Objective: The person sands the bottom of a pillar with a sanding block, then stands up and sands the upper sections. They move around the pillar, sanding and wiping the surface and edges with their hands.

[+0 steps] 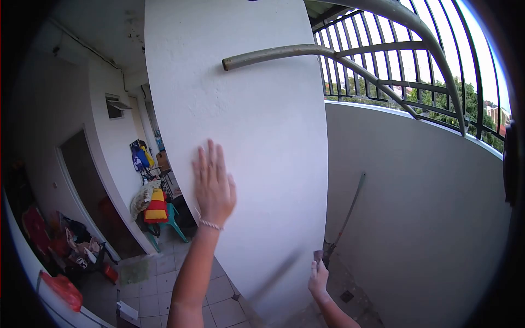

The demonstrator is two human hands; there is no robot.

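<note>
My left hand (214, 183) lies flat against the white wall panel (262, 142), fingers stretched upward, with a braided bracelet at the wrist. Lower down, at the panel's right edge, my right hand (318, 280) is closed around a scraper (318, 255). Only its short, flat, greyish end sticks up above the fingers; the grip is hidden in the hand. Pale dust seems to coat the right hand. Slightly rough, uneven patches show on the panel above the left hand.
A bent metal pipe frame (273, 53) juts across the panel's top. Behind it runs a black railing (372, 54) on a low wall (415, 180). A long pole (350, 210) leans in the corner. To the left stand a green stool (176, 223) with cushions and a cluttered dark table (90, 268).
</note>
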